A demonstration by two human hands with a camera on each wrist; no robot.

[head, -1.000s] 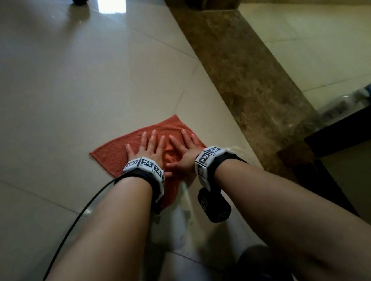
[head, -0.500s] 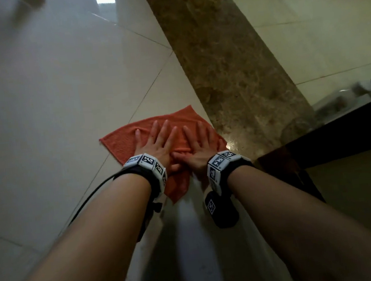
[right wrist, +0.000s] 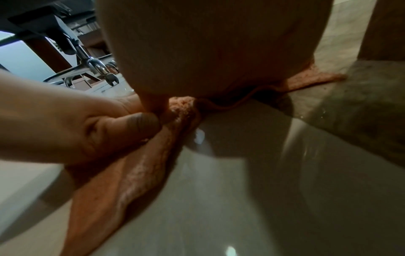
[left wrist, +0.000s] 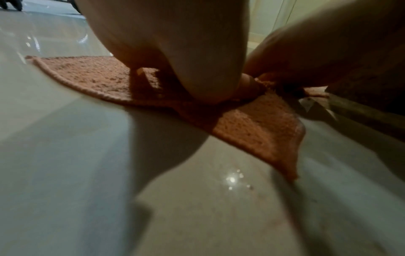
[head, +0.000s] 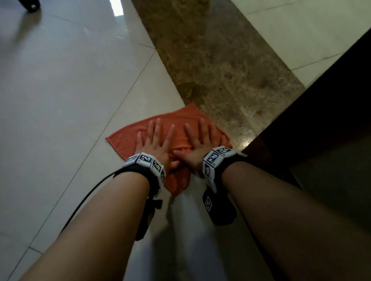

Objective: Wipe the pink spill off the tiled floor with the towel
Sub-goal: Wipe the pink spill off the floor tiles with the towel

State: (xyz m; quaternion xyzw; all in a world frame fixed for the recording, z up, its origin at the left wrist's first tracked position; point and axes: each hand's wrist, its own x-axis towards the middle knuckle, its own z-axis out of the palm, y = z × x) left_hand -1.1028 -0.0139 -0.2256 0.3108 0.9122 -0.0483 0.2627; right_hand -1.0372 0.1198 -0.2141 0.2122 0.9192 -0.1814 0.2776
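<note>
An orange towel point(head: 125, 138) lies flat on the pale tiled floor point(head: 45, 102), its far corner at the edge of a brown stone strip. My left hand point(head: 154, 139) and right hand point(head: 199, 136) press side by side on it, fingers straight and spread, thumbs touching. In the left wrist view the palm heel point(left wrist: 197, 72) bears down on the towel point(left wrist: 258, 131). The right wrist view shows the towel point(right wrist: 136, 173) bunched under both thumbs. No pink spill shows; the floor near me looks wet and glossy.
A brown stone strip point(head: 214, 52) runs along the towel's right side. Dark furniture point(head: 336, 101) stands close on the right. A chair caster point(head: 28, 3) sits far left at the back, and a chair base point(right wrist: 96, 69) shows in the right wrist view.
Both hands have pushed the towel forward and to the right, up to the edge of the stone strip. The fingers stay flat on it.
</note>
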